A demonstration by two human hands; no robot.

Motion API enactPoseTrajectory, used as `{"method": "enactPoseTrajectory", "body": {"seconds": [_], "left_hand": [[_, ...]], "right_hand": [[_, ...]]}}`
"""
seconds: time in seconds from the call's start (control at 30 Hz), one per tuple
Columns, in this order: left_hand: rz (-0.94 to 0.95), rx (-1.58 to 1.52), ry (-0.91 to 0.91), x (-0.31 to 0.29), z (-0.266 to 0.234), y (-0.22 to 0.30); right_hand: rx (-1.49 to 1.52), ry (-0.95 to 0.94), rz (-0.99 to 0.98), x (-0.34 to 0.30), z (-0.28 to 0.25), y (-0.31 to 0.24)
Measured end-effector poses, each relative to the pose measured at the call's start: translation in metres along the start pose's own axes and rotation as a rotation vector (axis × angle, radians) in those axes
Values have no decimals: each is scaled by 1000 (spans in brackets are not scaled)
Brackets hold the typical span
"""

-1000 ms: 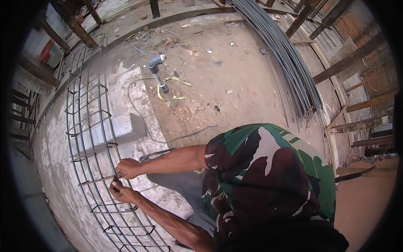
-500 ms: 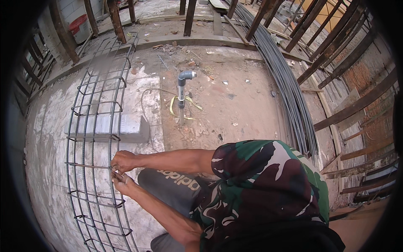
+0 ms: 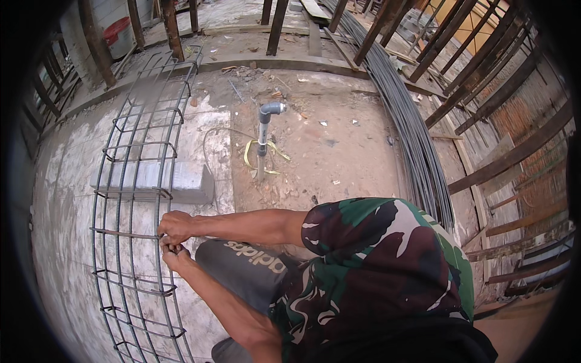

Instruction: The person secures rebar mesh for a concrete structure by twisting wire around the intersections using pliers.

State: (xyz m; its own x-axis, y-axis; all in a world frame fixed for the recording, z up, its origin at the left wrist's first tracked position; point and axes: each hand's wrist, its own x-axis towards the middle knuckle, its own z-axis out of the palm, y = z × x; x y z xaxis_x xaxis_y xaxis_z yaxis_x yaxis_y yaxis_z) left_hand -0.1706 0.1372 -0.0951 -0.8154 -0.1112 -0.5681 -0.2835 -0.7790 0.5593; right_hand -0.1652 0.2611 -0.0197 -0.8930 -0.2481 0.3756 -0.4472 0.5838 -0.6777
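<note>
A long cage of steel reinforcing bars (image 3: 140, 209), with cross ties along it, lies at the left. Both hands meet at its right-hand long bar, beside one cross tie. My right hand (image 3: 175, 227), the upper one in the picture, is closed in a fist against the bar; what it grips is hidden. Just below, my left hand (image 3: 176, 258) has its fingers curled and pinched together close to the same bar. Anything between them is too small to make out. Under the cage, a little farther off, sits a grey block (image 3: 192, 182).
A grey elbowed pipe (image 3: 262, 134) stands up from the dirt, with yellow strapping (image 3: 249, 156) round it. A bundle of steel rods (image 3: 407, 115) runs along the right. Wooden props (image 3: 278, 27) stand at the back and right. A red-and-white bucket (image 3: 118, 39) is far left.
The left hand's fingers have curled in closer beneath the right fist. Both hands stay at the same joint of the cage, and the whole view has shifted slightly.
</note>
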Motion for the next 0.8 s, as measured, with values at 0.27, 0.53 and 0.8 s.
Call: {"method": "enactPoseTrajectory", "body": {"seconds": [0.27,0.53,0.8], "left_hand": [[-58,67,80,-24,46,-4],[760,893,302,-48,-13,5],[435,1651,-324,-13,32,108]], "right_hand": [[-318,2,8,-1,12,16],[-305,75,-3,-2,30,4],[-316,171,8,-7,43,0]]}}
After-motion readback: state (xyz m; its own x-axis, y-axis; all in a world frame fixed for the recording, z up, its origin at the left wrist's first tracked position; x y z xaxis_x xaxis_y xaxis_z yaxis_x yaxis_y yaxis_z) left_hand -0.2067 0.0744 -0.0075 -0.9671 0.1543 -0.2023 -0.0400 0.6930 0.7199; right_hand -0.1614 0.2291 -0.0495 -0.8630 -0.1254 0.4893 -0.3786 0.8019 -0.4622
